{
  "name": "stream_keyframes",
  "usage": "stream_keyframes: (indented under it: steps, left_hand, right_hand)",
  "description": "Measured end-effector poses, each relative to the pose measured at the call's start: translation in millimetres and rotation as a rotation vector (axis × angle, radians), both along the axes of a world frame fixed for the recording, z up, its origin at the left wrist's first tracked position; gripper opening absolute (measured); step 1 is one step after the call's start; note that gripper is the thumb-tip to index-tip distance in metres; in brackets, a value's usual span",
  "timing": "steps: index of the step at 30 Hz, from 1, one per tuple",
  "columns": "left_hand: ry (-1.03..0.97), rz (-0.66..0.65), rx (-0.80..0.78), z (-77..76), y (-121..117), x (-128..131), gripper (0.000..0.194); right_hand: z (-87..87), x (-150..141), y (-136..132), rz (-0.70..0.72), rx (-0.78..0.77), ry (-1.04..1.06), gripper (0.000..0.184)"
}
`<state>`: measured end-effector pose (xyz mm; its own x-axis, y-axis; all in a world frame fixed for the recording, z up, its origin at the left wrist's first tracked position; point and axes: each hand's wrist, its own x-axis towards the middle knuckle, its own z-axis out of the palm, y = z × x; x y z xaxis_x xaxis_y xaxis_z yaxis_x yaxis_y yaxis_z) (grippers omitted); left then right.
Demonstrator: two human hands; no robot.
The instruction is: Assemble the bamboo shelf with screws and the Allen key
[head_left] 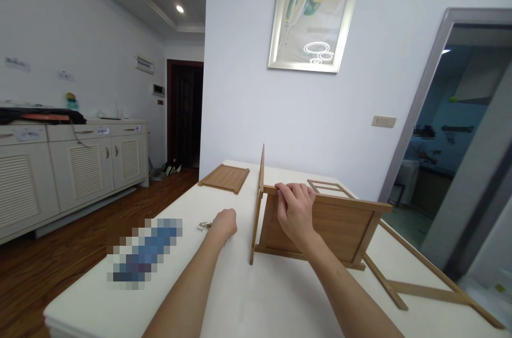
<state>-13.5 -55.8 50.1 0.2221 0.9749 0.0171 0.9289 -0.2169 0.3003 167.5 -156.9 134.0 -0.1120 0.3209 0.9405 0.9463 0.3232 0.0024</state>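
My right hand (296,209) grips the top rail of a brown wooden panel (336,226), which stands on its long edge. At its left end the panel meets a narrow upright wooden frame (257,215), seen almost edge-on. My left hand (225,225) is closed just left of that frame, low over the white table (240,295). Its fingertips are turned away, so whatever they hold is hidden. Beside it lies a small pile of metal fasteners (205,225), too small to tell their exact kind.
A flat wooden panel (224,178) lies at the table's far left. Behind the standing panel is a small slatted frame (328,187); a longer wooden frame (428,292) lies at the right edge. A blurred blue item (154,247) rests at left. Someone is in the room beyond the doorway.
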Motion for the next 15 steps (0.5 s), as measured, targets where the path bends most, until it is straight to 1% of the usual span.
stream_keyframes:
  steps: [4,6,9,11,12,15]
  left_hand:
    - [-0.043,0.005,0.032,4.3,0.6,1.3,0.034]
    - [-0.08,-0.002,0.053,8.3,0.5,4.1,0.029]
    - [-0.156,-0.061,0.072,15.0,-3.3,9.6,0.023]
    - [-0.24,-0.158,0.053,19.3,-8.0,12.5,0.027]
    - [-0.298,-0.228,0.009,21.3,-10.7,13.3,0.031]
    - [-0.445,-0.451,-0.218,26.1,-17.4,13.1,0.045]
  right_hand:
    - [-0.5,0.3,0.1,0.009,-0.005,0.004,0.023]
    - [-0.6,0.4,-0.1,0.011,-0.006,0.005,0.022]
    - [-0.6,0.7,-0.3,0.008,-0.01,0.0,0.022]
    - [-0.7,1.0,-0.4,0.004,-0.007,-0.008,0.022]
    - [-0.8,1.2,-0.5,0.001,-0.004,-0.013,0.022]
    - [-0.7,1.5,-1.2,-0.007,0.0,-0.027,0.022]
